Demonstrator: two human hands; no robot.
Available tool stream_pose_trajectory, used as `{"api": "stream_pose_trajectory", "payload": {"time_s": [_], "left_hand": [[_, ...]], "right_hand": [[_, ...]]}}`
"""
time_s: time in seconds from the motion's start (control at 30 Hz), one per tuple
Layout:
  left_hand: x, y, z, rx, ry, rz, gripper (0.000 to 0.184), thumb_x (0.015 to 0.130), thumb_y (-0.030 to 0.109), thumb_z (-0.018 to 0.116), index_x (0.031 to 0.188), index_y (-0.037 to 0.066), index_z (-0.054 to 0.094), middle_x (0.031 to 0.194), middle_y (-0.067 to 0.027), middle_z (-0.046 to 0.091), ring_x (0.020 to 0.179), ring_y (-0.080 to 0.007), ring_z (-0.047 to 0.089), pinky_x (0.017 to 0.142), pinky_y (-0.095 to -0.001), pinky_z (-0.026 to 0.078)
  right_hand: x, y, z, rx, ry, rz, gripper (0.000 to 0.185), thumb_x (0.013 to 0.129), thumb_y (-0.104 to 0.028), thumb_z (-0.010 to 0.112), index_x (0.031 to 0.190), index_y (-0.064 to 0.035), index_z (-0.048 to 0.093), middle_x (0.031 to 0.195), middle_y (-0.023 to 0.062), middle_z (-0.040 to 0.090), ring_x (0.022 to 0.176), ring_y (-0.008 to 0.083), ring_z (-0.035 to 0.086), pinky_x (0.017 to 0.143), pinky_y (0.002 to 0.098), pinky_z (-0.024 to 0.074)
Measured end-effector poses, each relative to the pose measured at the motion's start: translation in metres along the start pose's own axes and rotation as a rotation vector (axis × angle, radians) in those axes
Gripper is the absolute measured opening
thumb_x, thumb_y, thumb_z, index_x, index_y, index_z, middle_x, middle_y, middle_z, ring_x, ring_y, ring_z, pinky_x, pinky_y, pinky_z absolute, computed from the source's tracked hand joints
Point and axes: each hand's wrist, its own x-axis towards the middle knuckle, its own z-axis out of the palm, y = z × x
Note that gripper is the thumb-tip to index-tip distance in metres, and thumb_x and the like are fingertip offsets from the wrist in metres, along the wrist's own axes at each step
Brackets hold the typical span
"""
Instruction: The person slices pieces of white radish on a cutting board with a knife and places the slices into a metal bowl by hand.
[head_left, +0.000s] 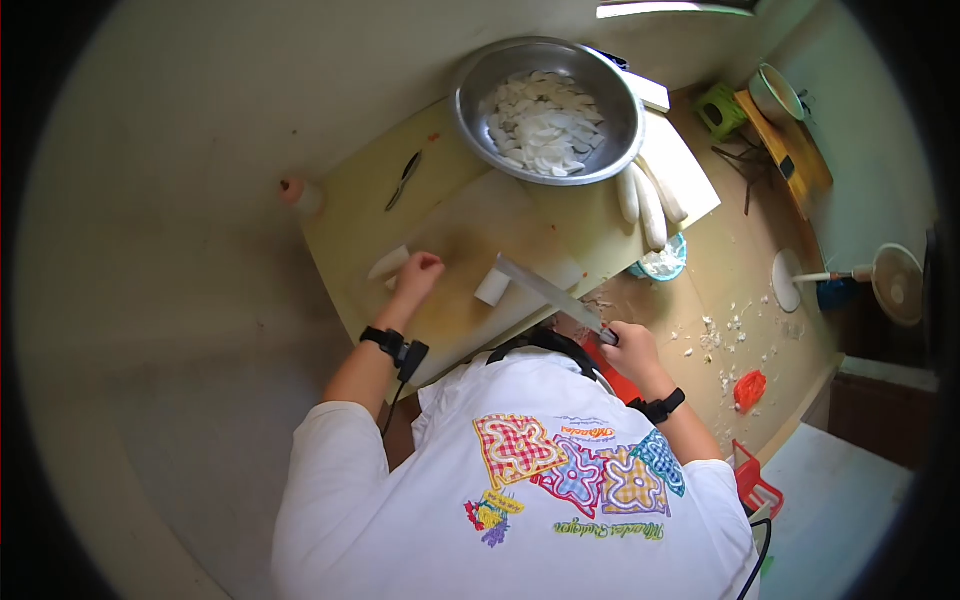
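Observation:
My right hand (629, 350) grips the dark handle of a kitchen knife (553, 293). Its blade slants up and left over the cutting board (470, 215), with the tip end at a short, thick piece of peeled white radish (492, 287). To the left, my left hand (418, 272) is over the board with its fingers curled together; whether something small is between them is hidden. Right beside that hand lies another white radish piece (388, 262), partly covered by it.
A large steel bowl (465, 120) of white slices (545, 125) stands at the table's far side. Several whole peeled radishes (650, 208) lie beside it. A peeler (404, 181) and a bottle (303, 196) are at left. Below the table edge is a blue basin (678, 262); scraps litter the floor.

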Motion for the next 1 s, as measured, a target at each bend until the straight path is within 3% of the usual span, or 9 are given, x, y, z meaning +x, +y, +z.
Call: {"api": "stream_pose_trajectory", "payload": {"time_s": [0.03, 0.13, 0.2, 0.33, 0.4, 0.63, 1.0], "left_hand": [[-0.013, -0.007, 0.012, 0.091, 0.005, 0.113, 0.018, 0.084, 0.017, 0.071, 0.096, 0.005, 0.066, 0.090, -0.0067, 0.069, 0.080, -0.0185, 0.065, 0.073, -0.0326, 0.053], [-0.046, 0.013, 0.037, 0.168, -0.122, 0.057, 0.021, 0.083, 0.014, 0.074, 0.099, 0.003, 0.067, 0.097, -0.0102, 0.068, 0.082, -0.0194, 0.064, 0.073, -0.0324, 0.053], [-0.054, 0.023, 0.054, 0.374, -0.123, 0.296, 0.021, 0.082, 0.014, 0.074, 0.098, 0.003, 0.067, 0.097, -0.0143, 0.067, 0.085, -0.0245, 0.065, 0.075, -0.0342, 0.054], [-0.059, 0.035, 0.073, 0.237, -0.105, 0.305, 0.022, 0.081, 0.013, 0.073, 0.099, 0.004, 0.067, 0.100, -0.0164, 0.065, 0.091, -0.0313, 0.065, 0.081, -0.0385, 0.053], [-0.050, 0.034, 0.075, 0.347, -0.103, 0.587, 0.022, 0.081, 0.012, 0.071, 0.102, 0.005, 0.068, 0.105, -0.0156, 0.065, 0.098, -0.0342, 0.062, 0.087, -0.0422, 0.052], [-0.040, 0.024, 0.076, 0.353, -0.125, 0.635, 0.023, 0.082, 0.012, 0.068, 0.104, 0.005, 0.068, 0.109, -0.0158, 0.064, 0.106, -0.0357, 0.059, 0.093, -0.0427, 0.051], [-0.034, 0.023, 0.075, 0.419, -0.224, 0.659, 0.029, 0.082, 0.014, 0.066, 0.109, 0.006, 0.067, 0.114, -0.0152, 0.062, 0.109, -0.0352, 0.058, 0.094, -0.0439, 0.050]], "right_hand": [[0.006, 0.003, 0.003, 0.097, -0.035, 0.018, 0.023, 0.077, -0.022, 0.070, 0.074, -0.0006, 0.062, 0.069, 0.0218, 0.062, 0.064, 0.0395, 0.061, 0.059, 0.0431, 0.0489], [0.025, 0.017, 0.025, 0.300, -0.194, 0.148, 0.026, 0.080, -0.023, 0.071, 0.074, 0.0009, 0.061, 0.063, 0.0201, 0.058, 0.055, 0.0324, 0.055, 0.056, 0.0400, 0.0461], [0.034, 0.012, 0.028, 0.343, -0.244, 0.158, 0.027, 0.081, -0.023, 0.071, 0.075, 0.0017, 0.062, 0.061, 0.0187, 0.056, 0.054, 0.0286, 0.052, 0.055, 0.0394, 0.0448], [0.056, -0.015, 0.021, 0.348, -0.377, 0.140, 0.030, 0.084, -0.025, 0.071, 0.079, 0.0035, 0.063, 0.059, 0.0165, 0.055, 0.053, 0.0214, 0.051, 0.055, 0.0391, 0.0436], [0.065, -0.035, 0.013, 0.313, -0.406, 0.131, 0.031, 0.085, -0.026, 0.071, 0.081, 0.0035, 0.064, 0.060, 0.0169, 0.055, 0.053, 0.0228, 0.052, 0.055, 0.0392, 0.0441], [0.085, -0.046, 0.021, 0.235, -0.451, 0.098, 0.034, 0.088, -0.032, 0.069, 0.090, 0.0018, 0.069, 0.068, 0.0223, 0.060, 0.058, 0.0342, 0.056, 0.060, 0.0418, 0.0470], [0.094, -0.057, 0.021, 0.188, -0.444, 0.090, 0.036, 0.088, -0.033, 0.069, 0.089, 0.0029, 0.067, 0.070, 0.0233, 0.062, 0.060, 0.0356, 0.058, 0.061, 0.0421, 0.0475]]}}
